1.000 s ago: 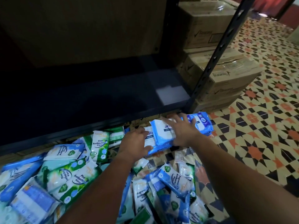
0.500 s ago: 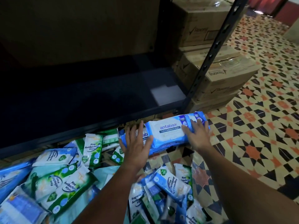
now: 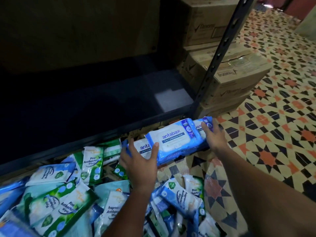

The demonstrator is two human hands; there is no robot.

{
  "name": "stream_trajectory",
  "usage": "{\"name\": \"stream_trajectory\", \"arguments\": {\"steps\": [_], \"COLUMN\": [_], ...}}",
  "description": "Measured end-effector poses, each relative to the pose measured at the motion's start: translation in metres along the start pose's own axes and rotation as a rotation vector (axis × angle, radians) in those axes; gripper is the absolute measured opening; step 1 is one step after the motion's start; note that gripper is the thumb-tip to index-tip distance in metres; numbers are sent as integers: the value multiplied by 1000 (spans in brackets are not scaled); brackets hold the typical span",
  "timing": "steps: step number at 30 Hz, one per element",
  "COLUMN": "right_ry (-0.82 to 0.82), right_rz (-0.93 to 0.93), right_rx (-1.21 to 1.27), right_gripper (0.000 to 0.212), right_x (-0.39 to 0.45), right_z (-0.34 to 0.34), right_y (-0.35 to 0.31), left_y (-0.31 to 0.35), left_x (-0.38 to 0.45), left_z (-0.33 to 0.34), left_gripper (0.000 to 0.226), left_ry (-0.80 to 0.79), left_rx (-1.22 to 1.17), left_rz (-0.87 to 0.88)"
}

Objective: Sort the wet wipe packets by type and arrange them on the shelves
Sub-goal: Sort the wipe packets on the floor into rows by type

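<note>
Floor-level blue packets (image 3: 172, 142) between both hands

Head camera, looking forward-down, close over hands, low shelf (image 3: 102, 106).
</note>
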State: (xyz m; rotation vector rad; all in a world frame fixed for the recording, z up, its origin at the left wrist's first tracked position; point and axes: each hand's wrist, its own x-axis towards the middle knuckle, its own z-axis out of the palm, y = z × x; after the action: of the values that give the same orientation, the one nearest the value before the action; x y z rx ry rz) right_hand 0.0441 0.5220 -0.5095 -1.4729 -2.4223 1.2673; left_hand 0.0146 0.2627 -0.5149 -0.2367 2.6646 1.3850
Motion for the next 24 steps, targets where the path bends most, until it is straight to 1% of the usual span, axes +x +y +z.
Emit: {"name": "stream_trajectory", "arguments": {"steps": [2,4,5,8,11,15,21,24], "right_ry": [-72,-115,-122,-121,-122,-109,-116,-131], "right_rz": [51,72,60,18,4,8,19,47], "right_rx": [52,64,67,79,88,97,103,47], "right_gripper": [83,94,96,82,82,82,69,66], "right_x": [12,14,11,6,4,5,3,1], "right_z": [-3,-3,-1,6,13,16,14,8], "right_y": [3,3,3,3,1,2,-3,-9], "left_y": [3,3,0,-11,-15,-7,4,1], "left_x": [-3,2,5,14,18,13,10,15], "left_z": [1,0,-2,-7,-12,-7,0,-3], "left_gripper": [105,109,110,114,115,106,108,110], "left_ry": [-41,-100,-124,-150,-136,-131,-183,-212], "left_rx": [-76,-73,-59,-52,-97,-102,-129,-92], "left_rz": [-98,-110,-100,-70,-63,-117,-178,-167]}}
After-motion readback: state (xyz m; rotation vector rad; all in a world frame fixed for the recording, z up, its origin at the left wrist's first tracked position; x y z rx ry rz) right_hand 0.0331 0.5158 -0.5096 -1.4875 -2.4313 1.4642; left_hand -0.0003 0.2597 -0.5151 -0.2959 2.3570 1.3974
